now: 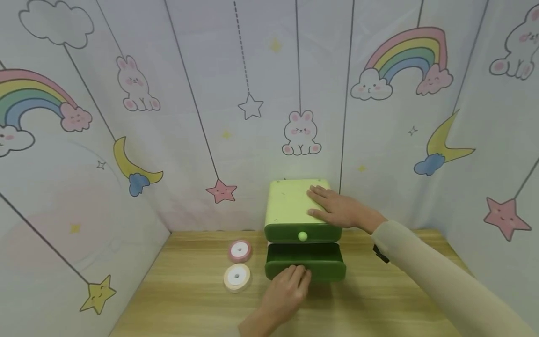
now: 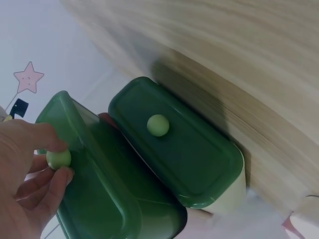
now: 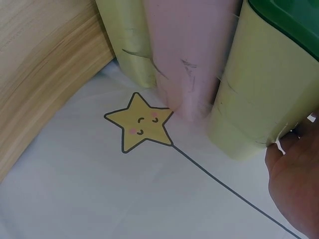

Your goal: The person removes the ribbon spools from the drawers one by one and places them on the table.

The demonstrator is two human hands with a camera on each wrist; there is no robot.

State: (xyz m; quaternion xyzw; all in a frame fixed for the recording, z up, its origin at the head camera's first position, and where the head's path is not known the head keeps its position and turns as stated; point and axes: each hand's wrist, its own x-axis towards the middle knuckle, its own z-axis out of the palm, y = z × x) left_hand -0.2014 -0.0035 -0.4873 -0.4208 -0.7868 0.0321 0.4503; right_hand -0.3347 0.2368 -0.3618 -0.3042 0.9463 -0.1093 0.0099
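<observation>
A small drawer cabinet (image 1: 288,201) with a light green top and dark green drawer fronts stands against the back wall. Its middle drawer (image 1: 330,270) is pulled out, and the part of its inside that shows is dark green. My left hand (image 1: 288,288) pinches that drawer's round light green knob (image 2: 59,158) between thumb and fingers. The top drawer (image 1: 280,233) is closed, as is the bottom drawer (image 2: 194,159) near the table. My right hand (image 1: 337,206) rests with extended fingers on the cabinet's top, at its right side. A pink middle tier (image 3: 189,50) shows in the right wrist view.
Left of the cabinet, a pink ribbon spool (image 1: 240,245) and a cream ribbon spool (image 1: 229,280) lie flat on the wooden table (image 1: 185,299). A printed cloth wall (image 1: 189,131) closes off the back and both sides.
</observation>
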